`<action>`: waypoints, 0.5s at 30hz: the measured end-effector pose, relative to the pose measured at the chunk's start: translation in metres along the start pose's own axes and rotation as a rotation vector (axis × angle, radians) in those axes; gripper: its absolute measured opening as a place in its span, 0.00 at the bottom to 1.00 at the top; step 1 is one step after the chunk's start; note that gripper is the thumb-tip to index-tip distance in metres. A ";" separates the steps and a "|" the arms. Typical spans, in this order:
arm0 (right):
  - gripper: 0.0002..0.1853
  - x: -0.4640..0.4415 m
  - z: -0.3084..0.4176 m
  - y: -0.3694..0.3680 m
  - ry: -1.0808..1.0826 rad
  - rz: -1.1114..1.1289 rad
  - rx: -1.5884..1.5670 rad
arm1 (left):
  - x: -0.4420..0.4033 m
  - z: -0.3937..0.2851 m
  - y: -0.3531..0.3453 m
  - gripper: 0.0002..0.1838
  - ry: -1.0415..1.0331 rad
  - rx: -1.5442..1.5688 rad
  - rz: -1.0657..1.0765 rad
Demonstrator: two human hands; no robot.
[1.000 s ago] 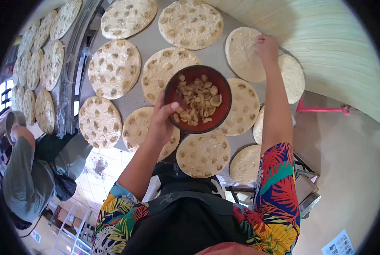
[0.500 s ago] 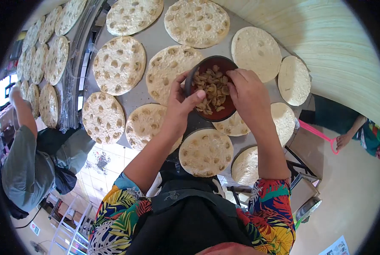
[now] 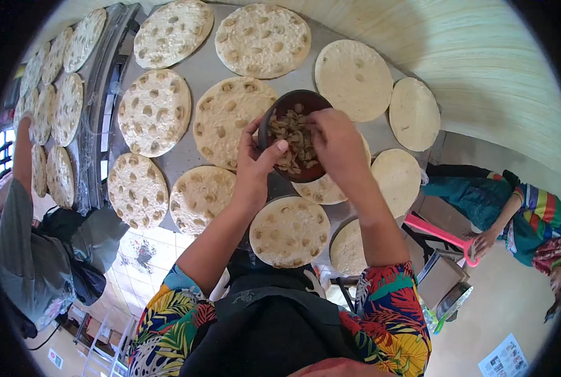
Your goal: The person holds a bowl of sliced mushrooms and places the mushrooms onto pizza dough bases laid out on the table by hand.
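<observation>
My left hand (image 3: 257, 166) grips the near-left side of a dark bowl (image 3: 300, 98) with a reddish-brown inside, its thumb over the rim. Sliced mushrooms (image 3: 293, 135) lie heaped in the bowl. Reaching over the bowl's right side, my right hand (image 3: 340, 141) has its fingers pinched together among the slices; its fingertips are partly hidden. Below the bowl are round dough bases. One base (image 3: 230, 119) at the bowl's left carries spread and mushroom slices, as does the base (image 3: 289, 232) closest to me. A base (image 3: 354, 81) at upper right has only a few slices.
More topped bases cover the grey table (image 3: 200, 70), with plainer ones (image 3: 413, 114) along its right end. A second table at left holds further bases (image 3: 68, 110), with a person (image 3: 26, 239) reaching over it. At right, another person holds a pink-handled tool (image 3: 444, 234).
The view has shifted, so the bowl and both hands appear slightly further left. My right hand stays at the bowl's slices. The person at right has come further into view with the pink-handled tool.
</observation>
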State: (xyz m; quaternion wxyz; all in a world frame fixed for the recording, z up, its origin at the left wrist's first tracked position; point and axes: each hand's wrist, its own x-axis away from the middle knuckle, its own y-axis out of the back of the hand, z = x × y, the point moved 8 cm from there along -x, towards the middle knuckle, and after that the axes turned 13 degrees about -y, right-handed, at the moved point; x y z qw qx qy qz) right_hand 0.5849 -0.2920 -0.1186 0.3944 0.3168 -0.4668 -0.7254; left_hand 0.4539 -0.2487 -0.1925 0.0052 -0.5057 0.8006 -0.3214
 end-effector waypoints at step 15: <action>0.08 -0.093 -0.135 -0.033 -0.177 -0.200 0.037 | -0.010 0.004 0.018 0.40 0.057 -0.016 -0.046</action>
